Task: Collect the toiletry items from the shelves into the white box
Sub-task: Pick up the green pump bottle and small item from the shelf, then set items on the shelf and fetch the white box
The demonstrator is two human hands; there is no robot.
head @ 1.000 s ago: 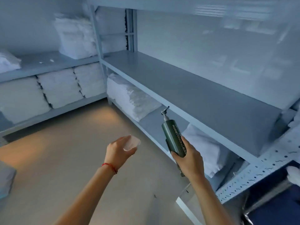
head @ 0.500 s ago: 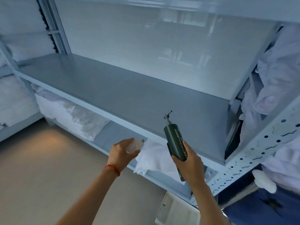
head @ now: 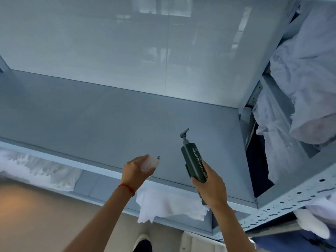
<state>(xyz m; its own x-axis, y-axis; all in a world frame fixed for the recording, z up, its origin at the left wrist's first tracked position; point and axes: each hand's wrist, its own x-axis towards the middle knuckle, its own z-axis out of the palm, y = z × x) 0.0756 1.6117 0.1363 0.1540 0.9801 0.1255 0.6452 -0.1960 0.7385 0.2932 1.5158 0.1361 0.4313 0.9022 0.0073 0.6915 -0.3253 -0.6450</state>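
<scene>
Two items in our hands, both held over the bare grey shelf (head: 109, 113). Right hand (head: 211, 186) grips a dark green pump bottle (head: 193, 162) near its base; white lettering runs along its side, grey pump on top. Left hand (head: 135, 170) is closed around a small translucent white bottle (head: 150, 163) with a grey cap.
</scene>
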